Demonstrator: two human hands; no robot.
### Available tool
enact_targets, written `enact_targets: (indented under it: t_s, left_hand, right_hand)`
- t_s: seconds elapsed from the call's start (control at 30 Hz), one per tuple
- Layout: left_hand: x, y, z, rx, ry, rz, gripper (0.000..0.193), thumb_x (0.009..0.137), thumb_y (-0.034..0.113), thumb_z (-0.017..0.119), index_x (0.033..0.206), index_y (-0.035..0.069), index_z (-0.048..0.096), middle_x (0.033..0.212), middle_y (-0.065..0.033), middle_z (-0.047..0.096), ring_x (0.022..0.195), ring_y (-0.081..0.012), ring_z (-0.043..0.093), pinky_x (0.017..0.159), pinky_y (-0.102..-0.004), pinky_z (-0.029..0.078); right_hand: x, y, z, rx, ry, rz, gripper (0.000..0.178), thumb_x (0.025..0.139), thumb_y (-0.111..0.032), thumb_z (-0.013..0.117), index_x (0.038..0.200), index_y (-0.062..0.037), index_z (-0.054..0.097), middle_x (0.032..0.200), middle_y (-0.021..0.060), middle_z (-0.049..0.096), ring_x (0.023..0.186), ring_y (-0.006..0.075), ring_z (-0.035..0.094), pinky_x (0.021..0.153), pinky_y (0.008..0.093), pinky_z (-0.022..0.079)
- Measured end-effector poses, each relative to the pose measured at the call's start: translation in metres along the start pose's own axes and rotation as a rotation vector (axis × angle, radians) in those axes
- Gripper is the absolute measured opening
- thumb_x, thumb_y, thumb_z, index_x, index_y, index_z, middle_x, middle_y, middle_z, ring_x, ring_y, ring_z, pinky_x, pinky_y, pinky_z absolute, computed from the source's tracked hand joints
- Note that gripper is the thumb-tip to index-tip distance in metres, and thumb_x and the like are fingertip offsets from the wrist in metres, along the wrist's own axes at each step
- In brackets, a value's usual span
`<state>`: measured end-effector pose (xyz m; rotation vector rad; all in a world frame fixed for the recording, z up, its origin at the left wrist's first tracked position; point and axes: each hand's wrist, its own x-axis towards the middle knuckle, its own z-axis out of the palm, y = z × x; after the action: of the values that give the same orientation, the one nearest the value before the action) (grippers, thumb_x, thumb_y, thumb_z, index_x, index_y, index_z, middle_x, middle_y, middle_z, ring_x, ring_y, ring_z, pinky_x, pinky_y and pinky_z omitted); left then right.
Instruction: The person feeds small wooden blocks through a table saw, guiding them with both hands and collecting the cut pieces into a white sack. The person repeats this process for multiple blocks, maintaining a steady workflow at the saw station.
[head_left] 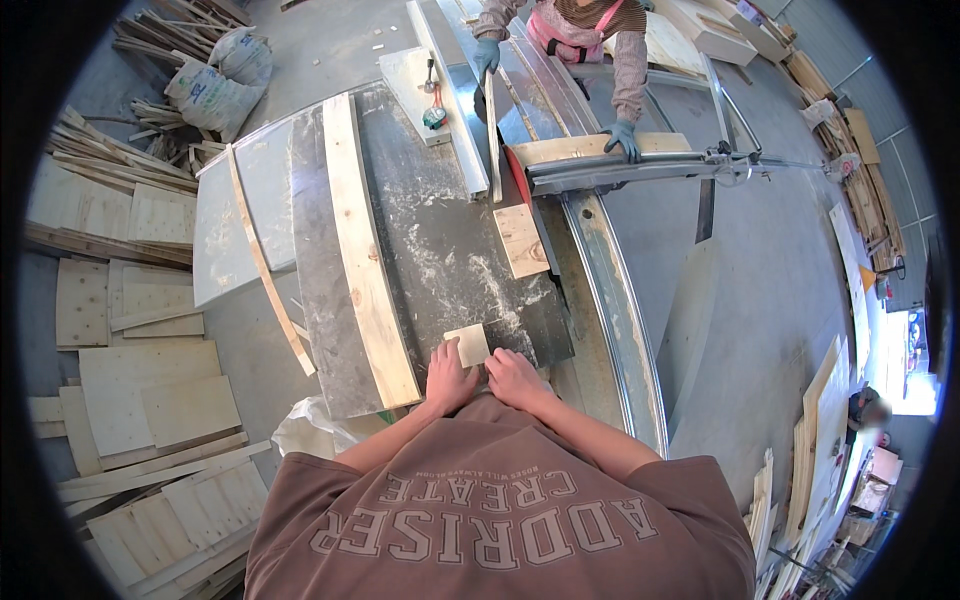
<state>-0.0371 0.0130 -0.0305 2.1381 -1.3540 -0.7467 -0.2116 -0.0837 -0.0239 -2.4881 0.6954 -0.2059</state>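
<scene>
Co-worker's head (580, 8) cut off

Wearer: brown short-sleeved T-shirt (500, 520), pale block lettering across chest. Forearms bare, 2 hands, left (449, 377) and right (517, 377), ungloved; no watch or rings visible.

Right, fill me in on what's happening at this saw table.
The person wearing the camera has both hands at the near edge of the dusty table: the left hand and right hand touch a small square wood piece. A long plank lies beside them, and another cut block sits further up by the saw blade. Across the table, a co-worker in blue gloves steadies a board with one gloved hand.
</scene>
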Motion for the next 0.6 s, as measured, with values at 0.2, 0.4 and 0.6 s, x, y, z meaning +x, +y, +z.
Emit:
enact_targets:
  t_s: [0.2, 0.4, 0.6]
  left_hand:
    - [-0.003, 0.004, -0.002, -0.013, 0.021, -0.019, 0.077, 0.09, 0.024, 0.078, 0.152, -0.005, 0.044, 0.146, -0.0308, 0.053, 0.138, -0.0486, 0.05, 0.118, -0.0533, 0.043]
    - [-0.023, 0.003, -0.013, -0.025, 0.028, -0.091, 0.076, 0.089, 0.022, 0.077, 0.152, -0.005, 0.044, 0.148, -0.0292, 0.053, 0.14, -0.047, 0.049, 0.119, -0.0522, 0.042]
    - [-0.054, -0.007, -0.022, 0.0, 0.078, -0.189, 0.075, 0.091, 0.02, 0.076, 0.153, -0.004, 0.042, 0.148, -0.029, 0.052, 0.136, -0.0473, 0.051, 0.118, -0.0522, 0.043]
  right_hand:
    - [0.012, 0.008, -0.005, 0.001, 0.225, 0.281, 0.02, 0.089, -0.017, 0.075, 0.101, -0.0067, 0.062, 0.105, 0.0127, 0.061, 0.105, 0.0361, 0.061, 0.091, 0.05, 0.05]
    - [0.096, 0.068, -0.032, -0.23, 0.294, 0.701, 0.069, 0.088, -0.039, 0.082, 0.134, 0.0038, 0.053, 0.134, 0.022, 0.057, 0.127, 0.0401, 0.055, 0.11, 0.0504, 0.045]
    - [0.165, 0.123, -0.033, -0.244, 0.203, 0.959, 0.117, 0.077, -0.058, 0.09, 0.156, 0.0115, 0.038, 0.146, 0.0234, 0.056, 0.137, 0.0386, 0.053, 0.117, 0.0474, 0.044]
